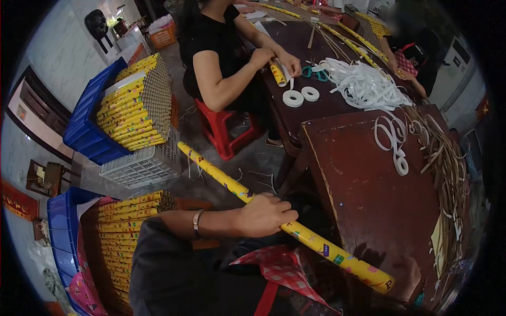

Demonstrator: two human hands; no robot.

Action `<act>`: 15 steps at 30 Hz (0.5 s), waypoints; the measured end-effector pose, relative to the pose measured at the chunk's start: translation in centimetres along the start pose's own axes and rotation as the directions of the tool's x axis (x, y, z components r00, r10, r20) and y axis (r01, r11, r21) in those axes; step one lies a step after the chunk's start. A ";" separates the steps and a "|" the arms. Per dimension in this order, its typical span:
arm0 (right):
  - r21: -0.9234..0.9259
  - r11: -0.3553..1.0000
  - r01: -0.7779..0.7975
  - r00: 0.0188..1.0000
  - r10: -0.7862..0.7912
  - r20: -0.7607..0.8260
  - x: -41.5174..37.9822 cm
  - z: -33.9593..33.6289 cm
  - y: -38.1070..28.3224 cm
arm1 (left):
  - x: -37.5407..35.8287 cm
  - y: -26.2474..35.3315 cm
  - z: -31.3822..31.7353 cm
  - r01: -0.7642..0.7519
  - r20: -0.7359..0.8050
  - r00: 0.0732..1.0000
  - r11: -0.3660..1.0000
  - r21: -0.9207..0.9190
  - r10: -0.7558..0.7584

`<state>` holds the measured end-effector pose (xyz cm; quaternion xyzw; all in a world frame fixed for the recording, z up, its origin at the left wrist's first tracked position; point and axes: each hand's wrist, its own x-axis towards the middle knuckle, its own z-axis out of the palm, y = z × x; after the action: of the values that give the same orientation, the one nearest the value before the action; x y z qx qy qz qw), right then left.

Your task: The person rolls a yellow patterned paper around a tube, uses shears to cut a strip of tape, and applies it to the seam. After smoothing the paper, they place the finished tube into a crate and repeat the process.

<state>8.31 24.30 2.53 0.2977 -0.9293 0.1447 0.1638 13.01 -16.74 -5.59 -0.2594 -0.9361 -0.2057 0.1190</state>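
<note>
My left hand point(268, 214) is wrapped round the middle of a long yellow patterned tube point(327, 247), which slants from the upper left down to the lower right. A metal band circles my left wrist. Near the tube's lower right end is my right hand point(410, 276), blurred and dim against the dark table point(369, 179); its fingers are hard to make out. Over my lap lies a red checked cloth point(279, 268).
Blue crates point(87, 113) of yellow tubes stand at left. Across the table, a person in black handles a short tube point(278, 73) beside white tape rolls point(293, 98), a white strip heap point(363, 84) and green scissors point(314, 72). Brown strips point(448, 158) lie right. Another person stands top right.
</note>
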 end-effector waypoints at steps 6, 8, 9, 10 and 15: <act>-0.094 0.994 0.062 0.998 -0.059 0.036 -2.6 0.5 7.1 | 0.8 0.0 -1.2 0.148 0.324 0.943 0.965 -0.217 -0.072; -0.128 0.983 0.132 0.991 -0.128 0.035 -2.3 0.5 7.1 | 0.9 -0.1 -1.2 0.174 0.448 0.893 0.941 -0.291 -0.027; -0.128 0.984 0.127 0.992 -0.124 0.033 -2.1 0.2 6.5 | 1.0 -0.2 -1.2 0.210 0.561 0.827 0.910 -0.358 0.029; -0.117 0.986 0.123 0.992 -0.120 0.032 -1.9 -0.2 5.8 | 1.0 -0.2 -1.4 0.244 0.605 0.795 0.891 -0.384 0.044; -0.015 1.000 -0.007 1.000 0.007 0.007 -0.3 -0.5 0.5 | 0.3 0.3 -0.5 0.180 0.371 0.926 0.946 -0.268 -0.071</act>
<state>8.33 25.02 2.82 0.2939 -0.9319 0.1374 0.1624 12.95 -16.57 -4.93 -0.2460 -0.9152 -0.3009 -0.1064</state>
